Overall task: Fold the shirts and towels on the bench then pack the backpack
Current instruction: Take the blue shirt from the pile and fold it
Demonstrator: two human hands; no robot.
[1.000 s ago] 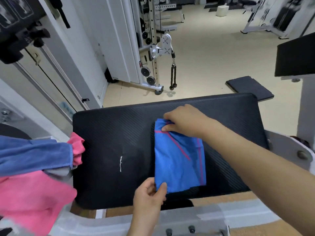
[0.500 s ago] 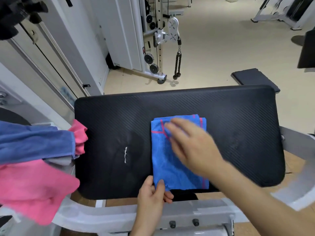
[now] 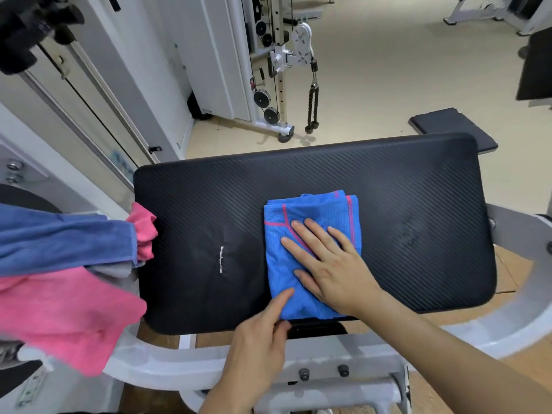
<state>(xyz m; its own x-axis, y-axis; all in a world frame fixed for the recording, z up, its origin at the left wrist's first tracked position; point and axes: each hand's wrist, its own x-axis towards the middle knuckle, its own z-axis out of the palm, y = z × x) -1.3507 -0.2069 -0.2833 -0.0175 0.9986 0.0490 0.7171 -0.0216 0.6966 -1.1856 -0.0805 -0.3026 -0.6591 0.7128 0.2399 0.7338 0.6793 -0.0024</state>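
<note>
Shirt — blue with pink seams, folded into a rectangle — lies on the bench, at the middle of its near edge. The right hand presses flat on it, fingers straight and spread. The left hand lays a straight forefinger on the shirt's near left corner; whether its thumb pinches the cloth cannot be told. A blue towel and a pink towel hang just beside the bench's left edge.

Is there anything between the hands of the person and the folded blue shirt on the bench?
Nothing visible does. The right hand lies flat on the blue shirt, and the left hand touches the shirt's near left corner with its forefinger, on the bench.
</note>
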